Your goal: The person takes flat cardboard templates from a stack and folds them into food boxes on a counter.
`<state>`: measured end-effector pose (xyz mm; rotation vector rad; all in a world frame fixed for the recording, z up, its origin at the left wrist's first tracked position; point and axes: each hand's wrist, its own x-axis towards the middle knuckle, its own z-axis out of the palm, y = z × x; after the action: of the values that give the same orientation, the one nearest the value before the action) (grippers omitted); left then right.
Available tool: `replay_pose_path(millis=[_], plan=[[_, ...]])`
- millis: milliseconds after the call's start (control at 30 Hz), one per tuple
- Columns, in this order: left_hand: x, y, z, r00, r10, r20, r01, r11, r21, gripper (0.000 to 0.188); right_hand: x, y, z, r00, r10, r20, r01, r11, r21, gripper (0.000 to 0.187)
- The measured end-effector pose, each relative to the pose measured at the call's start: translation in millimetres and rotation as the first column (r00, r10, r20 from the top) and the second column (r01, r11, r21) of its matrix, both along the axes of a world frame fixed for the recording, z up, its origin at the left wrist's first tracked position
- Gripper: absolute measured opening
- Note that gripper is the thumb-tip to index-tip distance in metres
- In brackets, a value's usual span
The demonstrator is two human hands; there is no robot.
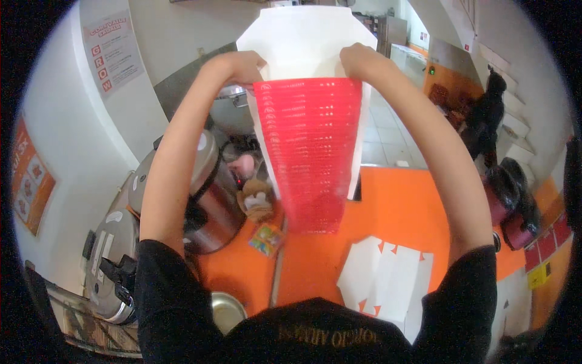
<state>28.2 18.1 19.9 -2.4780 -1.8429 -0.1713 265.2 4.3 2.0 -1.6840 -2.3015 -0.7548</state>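
Note:
Both arms reach far forward over the orange table (394, 200). Between my hands is a tall stack of red and white paper food-box blanks (309, 133); its front is a column of repeated red printed edges, and a white panel flares out at the top. At the stack's upper left, my left hand (245, 67) is closed on its edge, fingertips partly hidden. My right hand (361, 60) grips the upper right side with bent fingers. Nearer to me on the right, a flat white box blank (385, 279) with red notches lies on the table.
Large metal cookers (212, 194) stand to the left, with another steel pot (112, 267) nearer. A brown plush-like item (255, 200), a small colourful packet (265, 239) and a round metal bowl (228, 310) sit left of the stack. Dark red and black items (512, 203) are at the right.

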Motion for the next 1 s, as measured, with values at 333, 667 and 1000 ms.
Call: replay_pose_path(millis=[333, 667, 1000], plan=[[13, -8, 11, 0.994, 0.038, -0.107, -0.051, 0.991, -0.122, 0.038, 0, 13, 9, 0.997, -0.083, -0.011, 0.079, 0.983, -0.166, 0.027], [-31, -27, -39, 0.717, 0.0, 0.697, 0.082, 0.993, -0.085, 0.074, 53, -20, -61, 0.23, 0.118, -0.966, -0.458, 0.889, 0.0, 0.062], [60, -177, -470, 0.551, 0.017, 0.834, 0.317, 0.92, -0.229, 0.036, 240, -243, -527, 0.485, -0.811, -0.326, 0.664, 0.584, -0.467, 0.107]])
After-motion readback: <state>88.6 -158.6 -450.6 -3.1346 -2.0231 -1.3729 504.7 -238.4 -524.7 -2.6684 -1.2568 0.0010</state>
